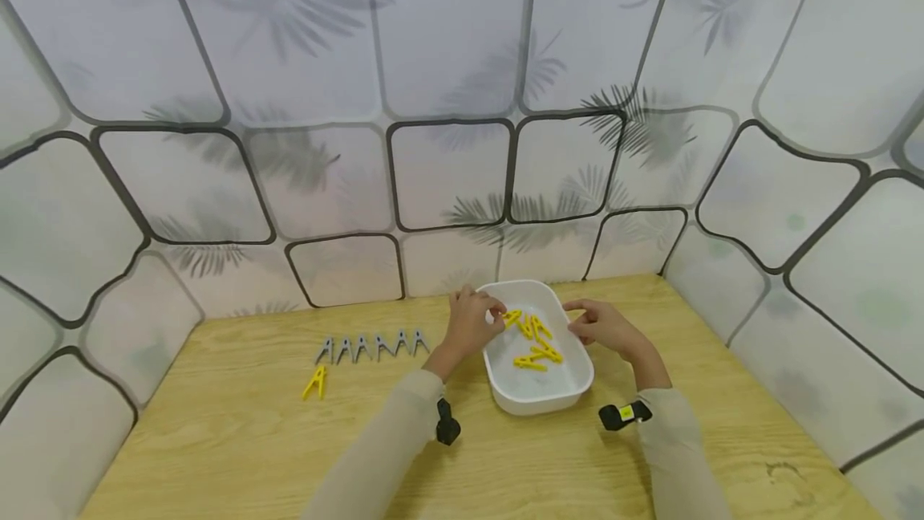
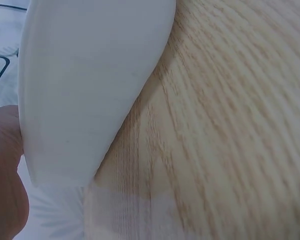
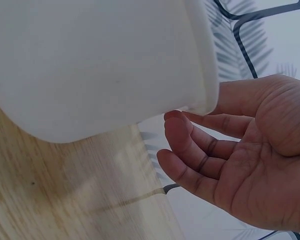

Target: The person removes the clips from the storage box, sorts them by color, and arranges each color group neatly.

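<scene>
A white plastic tub (image 1: 543,406) stands on the table with several yellow clothespins (image 1: 546,352) lying loose inside. My left hand (image 1: 471,321) reaches over its left rim, and the fingertips pinch a yellow clothespin (image 1: 512,318) at the upper left of the pile. The left wrist view shows only part of that hand (image 2: 6,170) beside the tub wall (image 2: 85,90); its fingertips are hidden there. At the tub's right side, my right hand (image 1: 608,329) holds the rim. In the right wrist view this hand (image 3: 250,155) has curled fingers at the rim, some partly behind it.
Several grey clothespins (image 1: 362,347) stand in a row on the table left of the tub. One yellow clothespin (image 1: 315,382) lies in front of the row's left end. The wooden table (image 1: 238,424) meets patterned walls (image 1: 447,175) at the back and sides.
</scene>
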A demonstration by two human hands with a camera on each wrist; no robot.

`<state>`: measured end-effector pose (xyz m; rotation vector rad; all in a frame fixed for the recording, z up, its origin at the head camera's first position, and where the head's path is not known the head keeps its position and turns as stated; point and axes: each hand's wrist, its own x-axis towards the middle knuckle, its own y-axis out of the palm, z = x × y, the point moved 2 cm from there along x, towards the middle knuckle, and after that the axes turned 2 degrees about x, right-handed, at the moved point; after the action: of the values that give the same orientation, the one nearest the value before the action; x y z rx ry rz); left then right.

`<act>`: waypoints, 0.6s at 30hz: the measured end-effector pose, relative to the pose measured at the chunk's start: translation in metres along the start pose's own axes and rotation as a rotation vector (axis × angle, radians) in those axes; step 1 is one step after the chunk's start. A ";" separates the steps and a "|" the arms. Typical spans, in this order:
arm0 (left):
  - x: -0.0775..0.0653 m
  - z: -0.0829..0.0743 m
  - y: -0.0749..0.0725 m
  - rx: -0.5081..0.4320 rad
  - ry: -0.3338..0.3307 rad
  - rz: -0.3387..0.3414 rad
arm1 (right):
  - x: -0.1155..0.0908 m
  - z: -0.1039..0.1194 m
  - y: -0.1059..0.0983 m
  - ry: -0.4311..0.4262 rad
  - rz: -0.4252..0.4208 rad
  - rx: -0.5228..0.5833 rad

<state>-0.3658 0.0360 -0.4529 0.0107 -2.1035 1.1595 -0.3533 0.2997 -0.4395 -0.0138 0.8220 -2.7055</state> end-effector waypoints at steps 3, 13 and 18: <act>-0.003 0.002 0.000 -0.001 0.002 -0.034 | 0.000 -0.002 0.000 -0.003 -0.005 -0.004; -0.013 0.012 -0.036 -0.039 -0.038 -0.201 | 0.000 0.000 0.000 -0.013 0.002 0.000; -0.021 0.019 -0.062 -0.068 -0.013 -0.305 | 0.001 0.001 0.001 -0.024 0.007 0.000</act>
<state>-0.3411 -0.0214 -0.4267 0.2982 -2.0638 0.9071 -0.3536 0.2977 -0.4390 -0.0437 0.8139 -2.6934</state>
